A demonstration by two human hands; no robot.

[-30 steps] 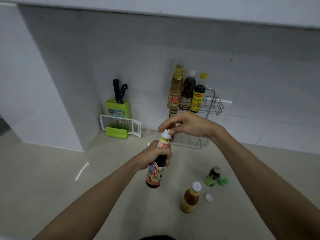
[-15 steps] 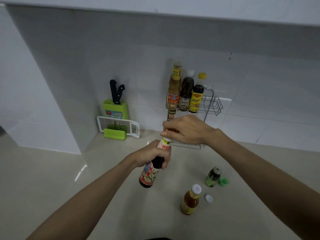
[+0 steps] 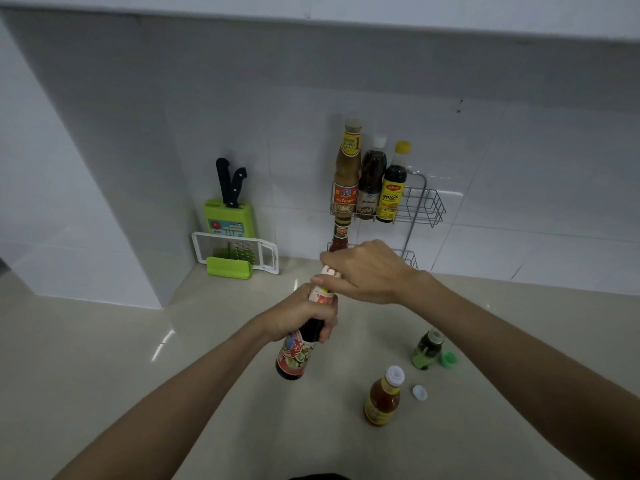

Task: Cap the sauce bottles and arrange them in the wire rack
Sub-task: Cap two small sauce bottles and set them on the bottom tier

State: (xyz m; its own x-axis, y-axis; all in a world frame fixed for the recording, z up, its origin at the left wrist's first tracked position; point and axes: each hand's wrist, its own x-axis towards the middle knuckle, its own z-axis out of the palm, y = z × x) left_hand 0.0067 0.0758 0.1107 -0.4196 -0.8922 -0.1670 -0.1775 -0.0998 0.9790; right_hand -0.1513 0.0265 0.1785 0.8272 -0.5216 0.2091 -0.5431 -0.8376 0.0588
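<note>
- A dark bottle (image 3: 300, 344) with a red label is held above the counter (image 3: 104, 375), tilted, its top leaning away and to the right.
- The bottle's neck and shoulder are wrapped by the left hand (image 3: 298, 315), fingers clenched round the glass, forearm reaching in from the lower left.
- The bottle's top is covered by the right hand (image 3: 363, 271), palm down, wrist bent, fingers closed over the cap (image 3: 327, 271), of which only a white-pink sliver is seen.
- The right forearm is stretched in from the lower right edge.
- An orange bottle (image 3: 382, 398) stands upright on the counter to the right, a white cap (image 3: 419, 392) lying just beside it.
- A small green bottle (image 3: 426, 349) stands farther back, a green cap (image 3: 449, 359) touching or nearly touching its base.
- The wire rack (image 3: 424, 206) is fixed on the tiled wall behind the hands; three capped bottles (image 3: 369, 185) are lined up on the left of its upper shelf.
- A fourth bottle (image 3: 341, 235) is partly seen on the lower shelf, behind the right hand.
- A green knife block (image 3: 228, 218) and a grater (image 3: 239, 254) are set in the corner to the left.
</note>
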